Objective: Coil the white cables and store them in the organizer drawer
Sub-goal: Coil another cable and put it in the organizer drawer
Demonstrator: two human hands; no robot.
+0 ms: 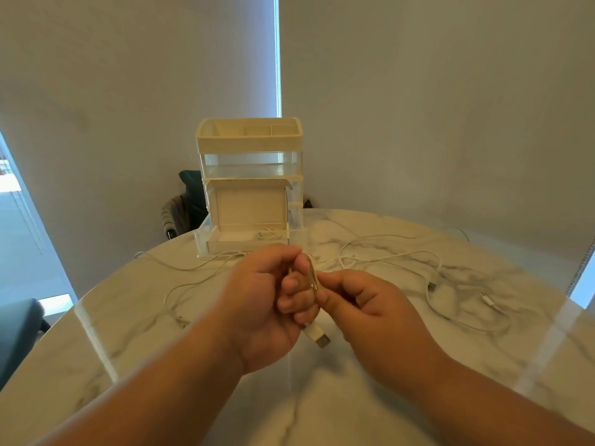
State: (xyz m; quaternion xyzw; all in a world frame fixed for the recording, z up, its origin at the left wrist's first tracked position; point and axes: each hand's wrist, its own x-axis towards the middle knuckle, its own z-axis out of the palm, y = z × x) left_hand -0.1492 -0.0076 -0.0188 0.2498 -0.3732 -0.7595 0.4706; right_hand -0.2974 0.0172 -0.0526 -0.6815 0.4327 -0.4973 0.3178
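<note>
My left hand (267, 304) grips a white cable, whose USB plug (317, 334) sticks out below the fist. My right hand (360, 304) pinches a loop of the same white cable (314, 278) right beside the left fingers. The rest of that cable trails back over the marble table towards the organizer. A second white cable (431, 272) lies loose on the right, a third cable (190, 284) on the left. The white organizer (251, 175) stands at the far edge, its bottom drawer (206, 243) pulled open with a small open box and a coiled cable inside.
The round marble table (386, 365) has a glass top with its edge running at the left. A dark chair (190, 201) stands behind the organizer, another dark seat (16, 326) at the left. Window blinds fill the background.
</note>
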